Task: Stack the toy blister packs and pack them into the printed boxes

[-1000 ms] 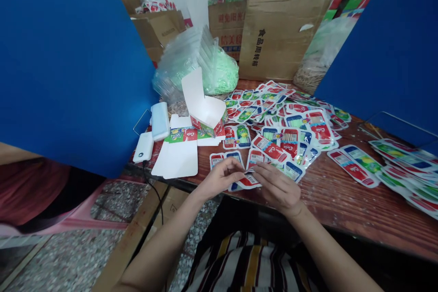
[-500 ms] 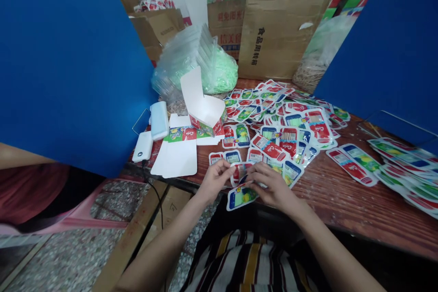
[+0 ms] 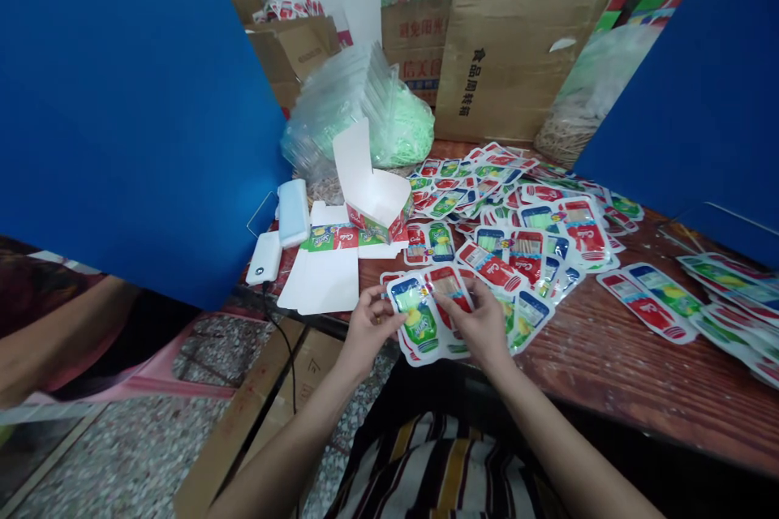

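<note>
Both hands hold a small stack of twin candy packets [image 3: 419, 323], one half green Sprite and the other red Cola, just over the table's front edge. My left hand [image 3: 372, 326] pinches the stack's left side with the thumb on top. On the right side, my right hand [image 3: 480, 320] grips it, thumb lying across the red half. Another packet's edge shows beneath the top one. Just beyond my hands lies a loose pile of similar packets [image 3: 487, 263], red, green and blue.
Left of the pile stand an open white carton [image 3: 380, 193] and flat carton blanks [image 3: 322, 280]. A white power bank [image 3: 264, 258] with a cable lies by a pale blue pack [image 3: 294, 212]. More packets [image 3: 736, 316] are stacked at right. Blue partitions [image 3: 122, 97] flank the table; a cardboard box [image 3: 517, 65] stands behind.
The packets, tilted and apart before, now lie flat together, facing up between my hands. At the left edge, another person's arm has come into view.
</note>
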Available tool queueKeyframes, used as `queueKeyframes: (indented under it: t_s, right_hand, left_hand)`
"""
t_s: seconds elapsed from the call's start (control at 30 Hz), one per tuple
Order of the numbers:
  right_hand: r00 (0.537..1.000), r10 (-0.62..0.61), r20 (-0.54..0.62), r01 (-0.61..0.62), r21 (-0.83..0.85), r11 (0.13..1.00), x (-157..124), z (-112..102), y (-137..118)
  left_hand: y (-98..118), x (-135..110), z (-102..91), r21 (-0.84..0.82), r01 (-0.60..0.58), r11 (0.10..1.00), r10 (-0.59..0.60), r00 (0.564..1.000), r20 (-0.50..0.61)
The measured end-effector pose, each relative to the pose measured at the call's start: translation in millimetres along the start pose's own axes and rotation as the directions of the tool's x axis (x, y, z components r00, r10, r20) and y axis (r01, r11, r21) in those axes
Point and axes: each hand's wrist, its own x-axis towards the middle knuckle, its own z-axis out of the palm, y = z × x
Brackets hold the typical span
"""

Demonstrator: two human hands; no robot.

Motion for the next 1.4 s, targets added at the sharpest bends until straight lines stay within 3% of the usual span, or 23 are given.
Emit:
queueKeyframes:
  t_s: [0.13, 0.23, 0.3, 0.37, 0.43, 0.5, 0.63, 0.73, 0.83, 0.97, 1.1, 1.23, 1.3, 1.4]
  right_hand:
    - [0.998, 0.049, 0.028, -0.048, -0.035, 0.998, 18, 30, 23]
    - [0.998, 0.028, 0.059, -0.016, -0.198, 0.98, 29, 40, 32]
    - [0.993, -0.024, 0.113, 0.061, -0.338, 0.939, 31, 40, 34]
    - [0.975, -0.111, 0.194, 0.189, -0.451, 0.873, 31, 34, 35]
    - [0.949, -0.2, 0.243, 0.301, -0.517, 0.801, 34, 26, 34]
    - [0.944, -0.252, 0.213, 0.329, -0.569, 0.753, 45, 18, 31]
    - [0.983, -0.151, 0.104, 0.181, -0.677, 0.713, 87, 18, 22]
    - [0.993, 0.033, 0.116, 0.066, -0.752, 0.656, 118, 34, 19]
    - [0.988, 0.124, 0.087, -0.011, -0.775, 0.632, 135, 49, 23]
    - [0.981, 0.191, 0.027, -0.111, -0.73, 0.674, 149, 47, 27]
    - [0.984, 0.172, 0.044, -0.107, -0.626, 0.773, 157, 18, 18]
    - [0.998, 0.002, 0.059, 0.024, -0.44, 0.897, 144, -23, 1]
    - [0.991, -0.119, 0.055, 0.129, -0.248, 0.96, 129, -44, -8]
    - [0.984, -0.143, 0.104, 0.152, -0.086, 0.985, 101, -68, -24]
  left_hand:
    - [-20, 30, -5.8, 0.046, -0.071, 0.996, 0.08, 0.968, -0.236]
    - [-26, 50, -10.0, 0.267, -0.031, 0.963, 0.115, 0.945, -0.306]
    - [-25, 56, -9.9, 0.516, 0.023, 0.856, 0.158, 0.94, -0.303]
    - [-21, 57, -6.9, 0.731, 0.054, 0.68, 0.213, 0.94, -0.268]
    - [-15, 55, -2.1, 0.836, 0.086, 0.541, 0.215, 0.948, -0.236]
    - [-10, 52, 3.3, 0.87, 0.136, 0.474, 0.172, 0.955, -0.243]
    - [-6, 49, 12.5, 0.895, 0.175, 0.411, 0.143, 0.957, -0.253]
    - [-9, 48, 16.6, 0.916, 0.166, 0.366, 0.165, 0.957, -0.239]
    - [-14, 46, 17.7, 0.93, 0.142, 0.338, 0.197, 0.956, -0.218]
    - [-21, 46, 14.7, 0.939, 0.111, 0.326, 0.233, 0.953, -0.194]
    - [-22, 44, 10.4, 0.948, 0.041, 0.315, 0.295, 0.945, -0.139]
    - [-18, 36, 16.4, 0.929, -0.193, 0.315, 0.519, 0.855, 0.002]
    - [-14, 32, 25.8, 0.828, -0.327, 0.456, 0.535, 0.844, 0.038]
    - [-3, 29, 43.2, 0.545, -0.355, 0.759, 0.41, 0.912, 0.023]
